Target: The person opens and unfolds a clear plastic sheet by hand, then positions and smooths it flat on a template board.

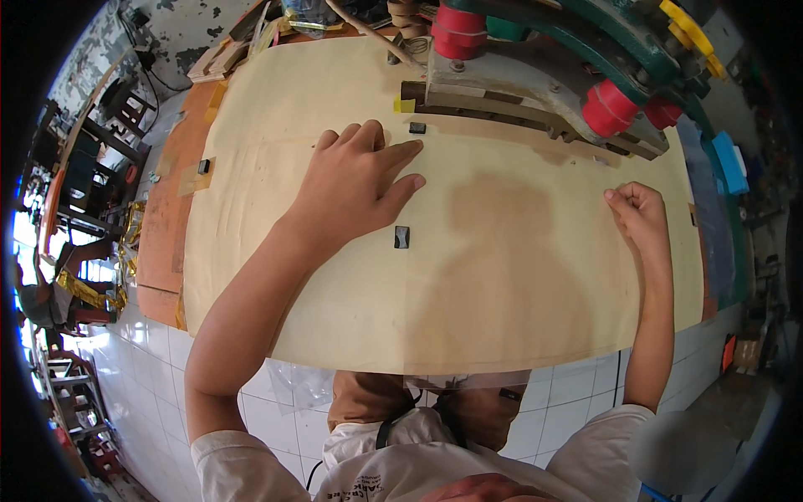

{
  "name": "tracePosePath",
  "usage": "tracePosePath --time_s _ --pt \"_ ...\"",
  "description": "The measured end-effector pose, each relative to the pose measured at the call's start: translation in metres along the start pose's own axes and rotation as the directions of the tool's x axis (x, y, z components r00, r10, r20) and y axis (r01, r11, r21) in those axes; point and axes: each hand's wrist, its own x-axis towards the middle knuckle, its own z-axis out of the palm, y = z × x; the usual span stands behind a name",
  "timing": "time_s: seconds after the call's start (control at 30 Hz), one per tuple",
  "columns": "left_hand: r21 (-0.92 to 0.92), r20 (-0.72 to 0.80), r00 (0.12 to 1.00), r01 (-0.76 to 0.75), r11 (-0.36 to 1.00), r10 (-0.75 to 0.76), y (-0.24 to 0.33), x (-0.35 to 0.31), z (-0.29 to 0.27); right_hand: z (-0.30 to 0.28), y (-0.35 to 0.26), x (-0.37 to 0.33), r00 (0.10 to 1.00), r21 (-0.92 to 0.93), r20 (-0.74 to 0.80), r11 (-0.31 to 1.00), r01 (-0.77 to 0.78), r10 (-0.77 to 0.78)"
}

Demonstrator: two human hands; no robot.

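My left hand (358, 180) lies palm down on a large pale-yellow sheet (335, 293) that covers the table. Its index finger and thumb stick out to the right, apart from each other, and I see nothing held. Just beyond the index fingertip is a small black block (417, 128). Below the thumb sits another small dark block (402, 238) with a grey patch on top. My right hand (640, 216) is over the right part of the sheet, thumb and curled fingers pinched together. Whatever may be in that pinch is too small or hidden to make out.
A green-framed machine (577, 38) with red round parts (609, 109) and a long metal bar (493, 113) stands at the back right. Another black block (204, 166) sits at the left edge. Wood pieces (219, 60) lie at the back left. Clear plastic (301, 386) hangs below the front edge.
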Motion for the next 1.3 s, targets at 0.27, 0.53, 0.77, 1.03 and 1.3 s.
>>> tracePosePath --time_s 0.27,0.53,0.77,1.03,1.3 --pt "0.018 0.01 1.0 0.013 1.0 -0.013 -0.004 -0.001 0.005 0.001 0.0 -0.001 1.0 0.004 -0.003 1.0 0.005 -0.005" --pt "0.014 0.021 1.0 0.004 1.0 -0.004 -0.002 -0.001 0.0 0.003 -0.007 -0.002 1.0 -0.015 -0.015 1.0 -0.007 0.007" --pt "0.005 0.014 1.0 0.003 1.0 -0.003 -0.003 0.0 0.003 0.001 -0.006 -0.002 1.0 -0.001 -0.003 1.0 -0.013 0.013" --pt "0.008 0.001 1.0 0.0 1.0 0.0 -0.004 -0.002 0.002 0.001 0.006 0.003 1.0 0.004 -0.001 1.0 -0.009 0.009" --pt "0.021 -0.001 1.0 0.01 1.0 -0.009 -0.004 -0.001 0.004 0.002 -0.002 -0.001 1.0 0.032 0.0 0.999 -0.022 0.022"
